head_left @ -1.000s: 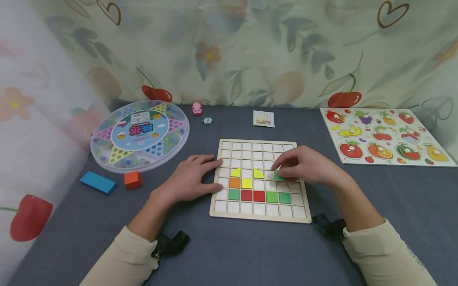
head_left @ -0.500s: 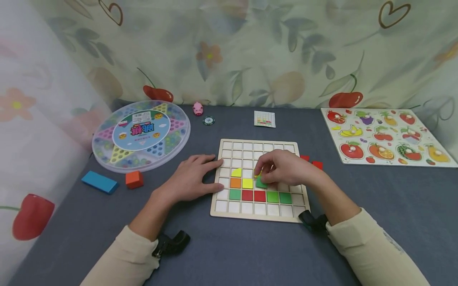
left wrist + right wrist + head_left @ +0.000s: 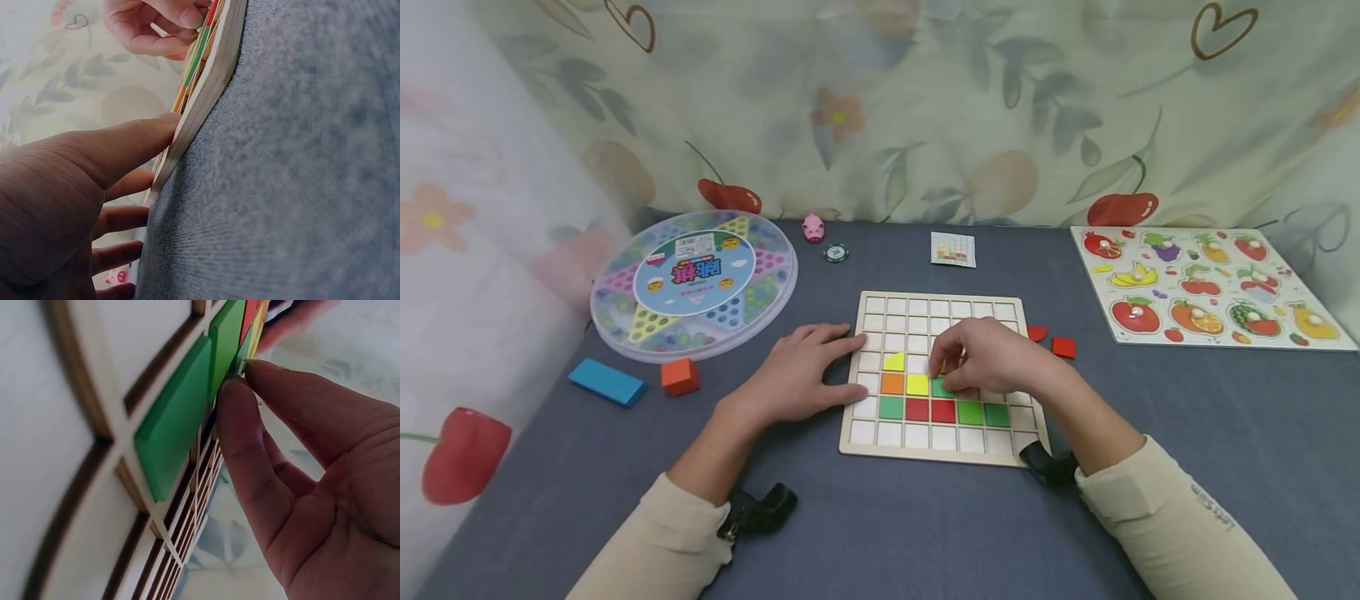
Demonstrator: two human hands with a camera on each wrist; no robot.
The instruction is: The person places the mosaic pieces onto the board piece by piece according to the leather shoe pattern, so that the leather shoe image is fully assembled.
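Note:
A wooden grid board point(image 3: 943, 446) lies on the grey cloth in the head view. It holds yellow, orange, red and green tiles in its middle rows. My right hand point(image 3: 943, 377) pinches a green tile point(image 3: 941, 388) down in the cell right of the yellow square tile point(image 3: 917, 384), above the red tiles point(image 3: 930, 410). My left hand point(image 3: 838, 371) lies flat on the cloth, its fingers against the board's left edge point(image 3: 206, 87). In the right wrist view my fingertips point(image 3: 240, 406) sit at the edge of a seated green tile point(image 3: 178, 419).
Two red pieces point(image 3: 1051, 340) lie on the cloth right of the board. A round marble game case point(image 3: 692, 283), a blue block point(image 3: 606, 382) and an orange block point(image 3: 679, 376) sit left. A fruit puzzle point(image 3: 1206, 283) lies right; a small card point(image 3: 953, 248), a pink pig point(image 3: 812, 227) and a chip point(image 3: 835, 252) sit behind.
My right hand carried the green tile leftwards from the board's right side and lowered it into the cell beside the yellow square. The left hand stayed still.

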